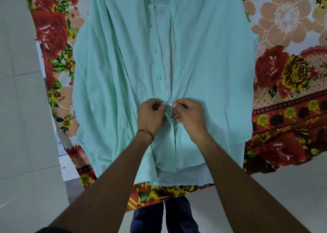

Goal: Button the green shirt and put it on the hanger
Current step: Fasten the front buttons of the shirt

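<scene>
Green shirt (115, 64) lies flat, front up, on a floral bedsheet (283, 73). It fills the centre of the frame, with the collar end at the top edge and the hem at lower centre nearest the person. The fabric looks thin, light and limp and is creased all over, so my guess is it bunches and slides if dragged. Better to take it by the stitched front edges, which should be firmer than the panels. Both hands work at centre, just below mid-frame, right on the front opening. Left hand (150, 116) pinches the buttonhole edge, fingers curled. Right hand (190, 117) pinches the opposite edge and holds a small white button (170, 104) at its fingertips, just beside the left hand's. Above the hands the front gapes and its buttonholes (160, 78) are unfilled. Below the hands I can't tell whether it's fastened. No hanger in view.
</scene>
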